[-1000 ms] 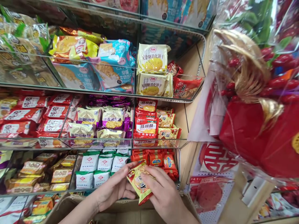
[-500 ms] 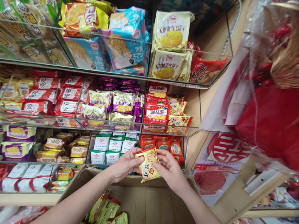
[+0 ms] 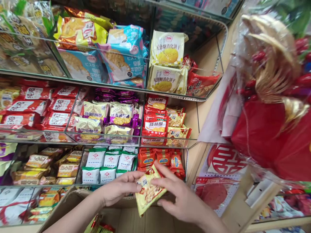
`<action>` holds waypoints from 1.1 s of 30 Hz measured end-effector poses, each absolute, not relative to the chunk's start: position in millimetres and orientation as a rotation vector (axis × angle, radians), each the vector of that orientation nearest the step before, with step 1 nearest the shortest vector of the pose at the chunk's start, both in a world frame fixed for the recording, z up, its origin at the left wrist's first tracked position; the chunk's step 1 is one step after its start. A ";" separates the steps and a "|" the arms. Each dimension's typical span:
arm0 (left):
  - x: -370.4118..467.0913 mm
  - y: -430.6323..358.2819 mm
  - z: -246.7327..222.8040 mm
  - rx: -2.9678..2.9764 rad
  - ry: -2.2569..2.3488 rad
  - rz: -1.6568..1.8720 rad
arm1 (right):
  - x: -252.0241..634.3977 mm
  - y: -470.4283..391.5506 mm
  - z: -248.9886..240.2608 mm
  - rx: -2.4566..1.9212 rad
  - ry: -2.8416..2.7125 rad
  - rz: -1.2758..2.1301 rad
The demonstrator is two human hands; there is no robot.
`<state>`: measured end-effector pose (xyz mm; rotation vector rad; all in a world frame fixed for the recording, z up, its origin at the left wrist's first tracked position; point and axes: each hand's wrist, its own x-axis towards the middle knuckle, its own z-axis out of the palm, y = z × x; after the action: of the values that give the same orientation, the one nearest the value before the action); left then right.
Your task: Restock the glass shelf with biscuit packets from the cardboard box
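Observation:
My left hand [image 3: 122, 187] pinches a yellow snack packet [image 3: 151, 191] by its left edge, with the thumb on the front. Dark lettering and a picture of biscuits show on the packet, which hangs tilted over an open cardboard box. My right hand [image 3: 178, 194] is at the packet's right side, its fingers spread. One finger lies across the packet's front, another points up past its top corner, and the lowest digit is apart from its lower right edge. Inside the box, more yellow and red packets [image 3: 98, 225] show partly behind my left forearm.
The cardboard box [image 3: 65, 207] stands against the shelves. Clear-fronted compartments hold red walnut biscuit packets [image 3: 155, 123], similar yellow packets [image 3: 178, 136], white-and-green packets [image 3: 108, 161] and orange-red packets [image 3: 162, 158]. Red bagged decorations [image 3: 264, 129] hang at the right.
The packet has turned so its lettering is at the upper left and its lower end hangs down. My right hand's fingers have spread over it. The view has shifted, showing less of the box.

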<state>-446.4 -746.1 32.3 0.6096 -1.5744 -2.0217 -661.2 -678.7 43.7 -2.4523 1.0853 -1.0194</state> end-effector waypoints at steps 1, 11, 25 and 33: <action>-445.4 -745.7 33.9 0.623 -1.550 -2.041 | -660.6 -675.1 46.9 -2.609 1.067 -0.986; -448.4 -747.0 29.5 0.518 -1.434 -1.978 | -703.2 -656.8 124.0 -3.193 1.939 -1.766; -448.2 -743.9 30.1 0.579 -1.622 -1.811 | -676.4 -791.0 216.0 -2.797 2.750 -0.730; -448.8 -741.3 31.0 0.604 -1.598 -1.813 | -673.7 -846.7 233.8 -2.727 2.599 -0.974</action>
<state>-448.8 -741.3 31.0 0.6038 -1.5977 -1.8128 -673.7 -846.7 233.8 -2.7273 2.5987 -0.9737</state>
